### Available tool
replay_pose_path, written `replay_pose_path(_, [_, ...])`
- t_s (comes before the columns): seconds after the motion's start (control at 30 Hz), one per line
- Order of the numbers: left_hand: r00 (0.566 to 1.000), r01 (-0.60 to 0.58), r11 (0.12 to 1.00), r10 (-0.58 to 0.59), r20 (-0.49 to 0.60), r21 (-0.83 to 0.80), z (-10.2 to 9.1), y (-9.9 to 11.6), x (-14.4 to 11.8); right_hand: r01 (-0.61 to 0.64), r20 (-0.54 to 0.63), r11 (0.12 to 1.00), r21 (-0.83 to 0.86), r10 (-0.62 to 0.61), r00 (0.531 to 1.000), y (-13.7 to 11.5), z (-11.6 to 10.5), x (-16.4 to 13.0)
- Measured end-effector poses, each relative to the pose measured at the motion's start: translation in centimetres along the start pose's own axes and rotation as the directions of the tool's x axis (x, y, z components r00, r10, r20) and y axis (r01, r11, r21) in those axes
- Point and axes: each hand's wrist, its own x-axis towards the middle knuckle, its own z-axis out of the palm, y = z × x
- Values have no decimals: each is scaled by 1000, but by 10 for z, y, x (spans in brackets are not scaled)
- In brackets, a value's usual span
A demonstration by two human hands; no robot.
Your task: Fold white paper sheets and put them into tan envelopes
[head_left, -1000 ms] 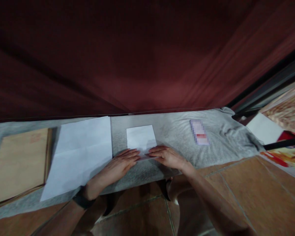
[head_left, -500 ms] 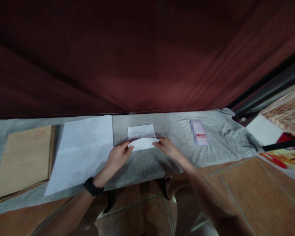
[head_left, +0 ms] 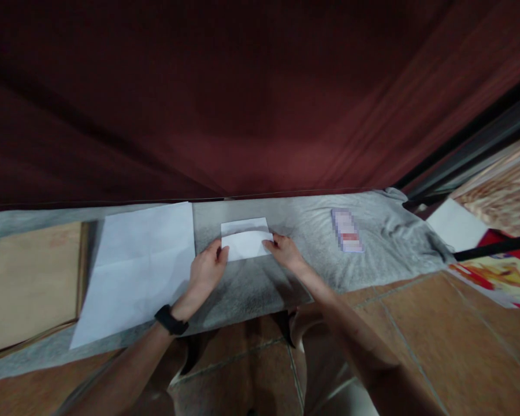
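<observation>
A small white sheet of paper (head_left: 246,247) lies partly folded on the grey cloth, its near part bent up over the far part. My left hand (head_left: 208,264) pinches the paper's left edge between thumb and fingers; a dark band circles that wrist. At the right edge, my right hand (head_left: 282,248) is closed on the same paper, thumb on top. Just left of my left hand lies a large white sheet (head_left: 141,266) with faint creases.
A stack of brown paper envelopes (head_left: 34,283) lies far left on the grey cloth (head_left: 260,289). To the right is a pixelated pale purple item (head_left: 347,231). A dark red curtain (head_left: 260,115) hangs behind. Colourful printed packaging (head_left: 502,277) lies at far right.
The raised, curved near flap of the paper now sits flatter and farther over the far part. Both hands have moved slightly away from me with it, and the view has shifted a little.
</observation>
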Motion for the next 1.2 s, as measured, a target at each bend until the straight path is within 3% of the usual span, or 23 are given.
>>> replay_pose_path(0.17, [999,35,999,-36,-11,-34,1,2,5,-2,-18,997,-74,0,1000,-5,1,2])
replay_pose_path(0.37, [998,-2,945,20,51,-328,7,-13,7,5,27,994,-108,-2,1000,-4,-1,6])
replay_pose_path(0.47, [996,-4,923,36,76,-386,8,-19,5,28,70,997,-76,-22,997,1,-2,8])
replay_pose_path(0.67, [999,-4,953,15,35,-302,9,-13,3,45,64,997,66,-49,997,5,-4,7])
replay_pose_path(0.9, [999,47,993,-46,8,-112,7,-2,11,-15,-28,999,-50,13,1000,1,2,11])
replay_pose_path(1.07, [997,79,991,-76,28,-110,6,1,14,-30,-47,994,-108,25,999,0,4,14])
replay_pose_path(1.2, [998,58,970,-54,23,-237,8,-7,14,5,0,1000,-19,-5,1000,1,-1,13])
